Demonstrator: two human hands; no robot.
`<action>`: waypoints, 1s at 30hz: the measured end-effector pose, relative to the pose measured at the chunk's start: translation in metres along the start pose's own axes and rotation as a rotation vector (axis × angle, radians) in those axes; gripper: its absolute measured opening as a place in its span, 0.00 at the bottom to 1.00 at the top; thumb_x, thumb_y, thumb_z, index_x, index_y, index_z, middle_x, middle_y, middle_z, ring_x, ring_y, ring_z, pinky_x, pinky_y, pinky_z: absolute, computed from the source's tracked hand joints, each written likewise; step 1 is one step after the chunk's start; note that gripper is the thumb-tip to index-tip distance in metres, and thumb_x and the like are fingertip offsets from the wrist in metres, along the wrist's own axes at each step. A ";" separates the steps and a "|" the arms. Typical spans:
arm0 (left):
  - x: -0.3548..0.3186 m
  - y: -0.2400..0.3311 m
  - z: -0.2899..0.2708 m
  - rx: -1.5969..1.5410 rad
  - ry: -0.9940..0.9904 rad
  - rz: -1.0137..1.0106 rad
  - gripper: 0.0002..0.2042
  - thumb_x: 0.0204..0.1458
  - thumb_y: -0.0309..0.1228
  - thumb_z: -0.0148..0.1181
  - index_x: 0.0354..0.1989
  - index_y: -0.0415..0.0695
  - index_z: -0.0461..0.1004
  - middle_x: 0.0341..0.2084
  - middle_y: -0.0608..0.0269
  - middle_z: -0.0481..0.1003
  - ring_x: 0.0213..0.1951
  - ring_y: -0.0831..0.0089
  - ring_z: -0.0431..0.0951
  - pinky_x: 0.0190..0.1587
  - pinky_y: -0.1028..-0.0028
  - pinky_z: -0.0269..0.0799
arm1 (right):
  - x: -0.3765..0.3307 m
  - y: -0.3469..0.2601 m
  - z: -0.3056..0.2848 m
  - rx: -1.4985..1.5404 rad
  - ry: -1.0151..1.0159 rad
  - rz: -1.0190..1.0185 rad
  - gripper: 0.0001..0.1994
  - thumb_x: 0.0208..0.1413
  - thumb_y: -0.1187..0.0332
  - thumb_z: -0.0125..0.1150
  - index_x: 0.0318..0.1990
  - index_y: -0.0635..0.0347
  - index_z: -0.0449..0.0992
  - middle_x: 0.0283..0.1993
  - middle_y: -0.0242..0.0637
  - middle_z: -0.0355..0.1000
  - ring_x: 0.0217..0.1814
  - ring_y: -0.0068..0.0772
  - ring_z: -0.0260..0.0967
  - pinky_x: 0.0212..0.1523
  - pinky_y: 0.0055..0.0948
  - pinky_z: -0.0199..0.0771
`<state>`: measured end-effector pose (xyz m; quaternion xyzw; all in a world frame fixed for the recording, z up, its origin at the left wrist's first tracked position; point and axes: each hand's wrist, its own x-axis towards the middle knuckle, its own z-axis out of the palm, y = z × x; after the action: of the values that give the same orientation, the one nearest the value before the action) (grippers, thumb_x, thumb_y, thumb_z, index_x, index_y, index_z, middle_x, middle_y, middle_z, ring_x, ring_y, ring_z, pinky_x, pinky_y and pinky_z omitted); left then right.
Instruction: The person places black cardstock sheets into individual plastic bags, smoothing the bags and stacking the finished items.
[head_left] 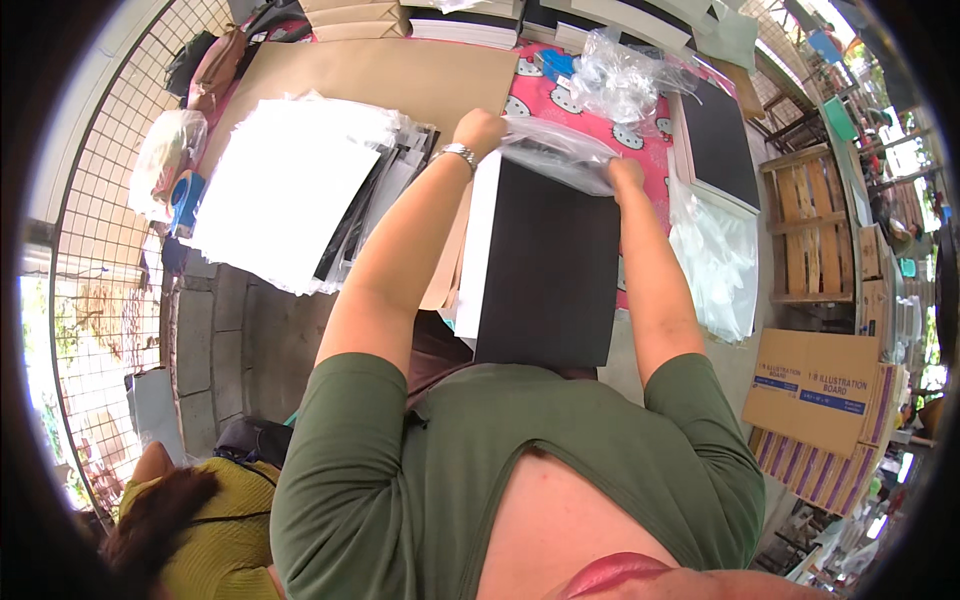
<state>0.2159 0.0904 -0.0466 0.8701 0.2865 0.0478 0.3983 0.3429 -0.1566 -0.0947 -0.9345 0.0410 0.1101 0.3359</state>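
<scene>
A large black board (550, 265) lies in front of me, its near edge close to my body, with a white sheet (481, 215) showing along its left side. Across the board's far end stretches a clear plastic sleeve (560, 152). My left hand (482, 133) is closed on the sleeve's left corner. At the other corner, my right hand (627, 175) pinches the plastic. Whether the board's far end sits inside the sleeve or under it, I cannot tell. Left of my left forearm is a pile of white sheets (290, 190) with black boards and plastic mixed in.
A brown sheet (400, 80) and a pink patterned cloth (650, 150) cover the table. Crumpled clear plastic (625, 80) lies at the back. On the right are stacked black boards (715, 135) and clear sleeves (712, 260). Cardboard boxes (810, 385) stand lower right; another person (215, 520) is lower left.
</scene>
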 end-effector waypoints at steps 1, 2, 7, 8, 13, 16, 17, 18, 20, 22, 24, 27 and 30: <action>-0.004 0.008 -0.005 -0.021 0.005 -0.003 0.15 0.41 0.33 0.48 0.27 0.32 0.75 0.33 0.36 0.72 0.41 0.45 0.72 0.46 0.60 0.67 | -0.001 -0.001 -0.006 -0.027 -0.030 -0.015 0.21 0.46 0.64 0.48 0.42 0.75 0.71 0.47 0.62 0.67 0.50 0.54 0.67 0.46 0.42 0.67; -0.007 0.014 -0.013 -0.028 0.014 0.016 0.14 0.43 0.33 0.48 0.29 0.35 0.76 0.29 0.39 0.74 0.37 0.50 0.75 0.41 0.62 0.70 | 0.000 -0.003 -0.013 -0.037 -0.041 -0.043 0.23 0.46 0.63 0.48 0.44 0.75 0.69 0.49 0.60 0.66 0.51 0.52 0.67 0.46 0.41 0.66; -0.025 0.047 -0.077 -0.179 -0.200 0.144 0.06 0.51 0.31 0.51 0.29 0.43 0.72 0.17 0.63 0.69 0.17 0.75 0.67 0.19 0.75 0.65 | 0.015 -0.037 -0.097 0.347 -0.179 -0.125 0.11 0.49 0.64 0.49 0.35 0.60 0.74 0.36 0.38 0.74 0.35 0.31 0.72 0.32 0.33 0.68; -0.040 0.063 -0.099 -0.561 -0.288 -0.128 0.07 0.52 0.32 0.51 0.25 0.45 0.71 0.14 0.67 0.65 0.14 0.76 0.63 0.19 0.75 0.65 | 0.010 -0.040 -0.130 0.542 -0.343 -0.126 0.09 0.50 0.66 0.50 0.35 0.57 0.73 0.35 0.35 0.74 0.34 0.26 0.71 0.30 0.29 0.68; -0.129 0.096 -0.205 -0.820 -0.365 -0.030 0.09 0.52 0.33 0.51 0.23 0.45 0.68 0.12 0.72 0.60 0.13 0.79 0.57 0.21 0.75 0.64 | -0.155 -0.129 -0.235 1.110 -0.538 -0.250 0.13 0.53 0.68 0.51 0.46 0.56 0.69 0.36 0.33 0.71 0.31 0.25 0.68 0.24 0.26 0.69; -0.154 0.092 -0.229 -0.839 -0.517 0.150 0.08 0.53 0.33 0.49 0.31 0.41 0.71 0.17 0.68 0.67 0.15 0.78 0.64 0.22 0.76 0.66 | -0.175 -0.113 -0.275 1.005 -0.738 -0.510 0.15 0.53 0.68 0.51 0.48 0.58 0.68 0.37 0.36 0.71 0.32 0.27 0.70 0.27 0.27 0.73; -0.162 0.087 -0.231 -0.847 -0.537 0.126 0.09 0.53 0.33 0.49 0.32 0.40 0.71 0.19 0.66 0.69 0.16 0.77 0.66 0.21 0.76 0.66 | -0.175 -0.105 -0.269 1.020 -0.700 -0.484 0.15 0.53 0.68 0.51 0.49 0.60 0.67 0.38 0.37 0.71 0.31 0.27 0.70 0.28 0.27 0.73; -0.166 0.083 -0.232 -0.856 -0.556 0.101 0.10 0.54 0.34 0.49 0.34 0.40 0.71 0.20 0.65 0.71 0.18 0.77 0.68 0.21 0.76 0.66 | -0.172 -0.093 -0.256 1.034 -0.662 -0.459 0.16 0.53 0.69 0.51 0.49 0.61 0.67 0.38 0.38 0.71 0.31 0.27 0.70 0.28 0.28 0.74; -0.155 0.061 -0.223 -0.841 -0.555 0.078 0.11 0.54 0.34 0.49 0.38 0.40 0.71 0.23 0.65 0.72 0.21 0.77 0.70 0.21 0.77 0.66 | -0.181 -0.088 -0.237 1.069 -0.697 -0.411 0.14 0.52 0.71 0.51 0.47 0.63 0.67 0.38 0.37 0.71 0.33 0.27 0.70 0.34 0.31 0.76; -0.141 0.055 -0.208 -0.857 -0.573 0.008 0.10 0.55 0.37 0.49 0.37 0.45 0.72 0.23 0.69 0.72 0.23 0.80 0.70 0.22 0.79 0.65 | -0.133 -0.053 -0.211 1.258 -0.946 -0.459 0.13 0.52 0.74 0.51 0.46 0.62 0.68 0.37 0.36 0.70 0.34 0.27 0.70 0.39 0.32 0.75; -0.128 0.047 -0.202 -0.895 -0.517 0.030 0.08 0.55 0.37 0.49 0.34 0.49 0.71 0.22 0.72 0.72 0.22 0.82 0.70 0.23 0.80 0.65 | -0.116 -0.058 -0.190 1.420 -0.953 -0.423 0.12 0.51 0.75 0.52 0.45 0.61 0.68 0.37 0.35 0.70 0.35 0.26 0.69 0.43 0.32 0.73; -0.086 0.026 -0.194 -0.910 -0.379 -0.024 0.08 0.56 0.35 0.45 0.29 0.52 0.70 0.19 0.76 0.71 0.20 0.84 0.66 0.25 0.80 0.64 | -0.117 -0.090 -0.160 1.527 -0.698 -0.362 0.12 0.51 0.78 0.52 0.45 0.59 0.67 0.37 0.33 0.70 0.36 0.25 0.69 0.45 0.31 0.72; -0.071 0.027 -0.177 -1.078 -0.300 -0.118 0.08 0.56 0.33 0.45 0.26 0.50 0.69 0.19 0.74 0.69 0.18 0.83 0.63 0.25 0.79 0.64 | -0.081 -0.073 -0.125 1.506 -0.644 -0.503 0.15 0.51 0.78 0.51 0.47 0.55 0.65 0.42 0.32 0.69 0.41 0.26 0.68 0.48 0.32 0.70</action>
<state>0.1144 0.1568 0.1030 0.5233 0.2100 0.0410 0.8249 0.2976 -0.1797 0.0631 -0.3666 -0.2030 0.2358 0.8768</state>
